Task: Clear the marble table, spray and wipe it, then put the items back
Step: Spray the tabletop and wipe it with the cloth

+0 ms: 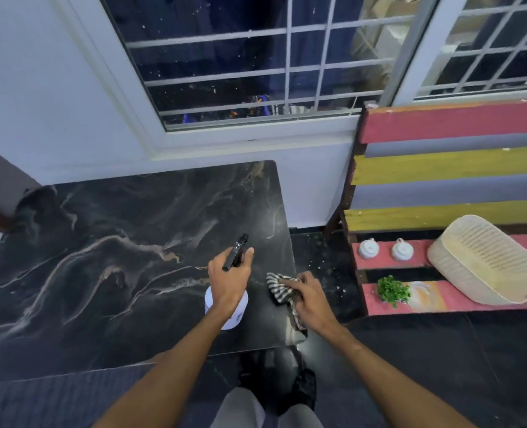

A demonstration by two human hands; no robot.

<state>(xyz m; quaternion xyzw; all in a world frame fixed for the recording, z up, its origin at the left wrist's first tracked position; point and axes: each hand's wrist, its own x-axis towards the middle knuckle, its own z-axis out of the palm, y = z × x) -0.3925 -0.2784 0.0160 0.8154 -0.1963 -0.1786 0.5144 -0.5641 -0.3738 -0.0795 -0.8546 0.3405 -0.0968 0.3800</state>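
The black marble table with pale veins fills the left and middle of the head view, its top bare. My left hand grips a white spray bottle by its black trigger head, nozzle pointing away over the table's right part. My right hand holds a striped cloth bunched near the table's right edge, with part of it hanging down past my wrist.
A bench of pink, yellow and grey slats stands to the right. On it lie a woven basket tipped on its side, two small white jars, and a small green plant. A barred window is behind the table.
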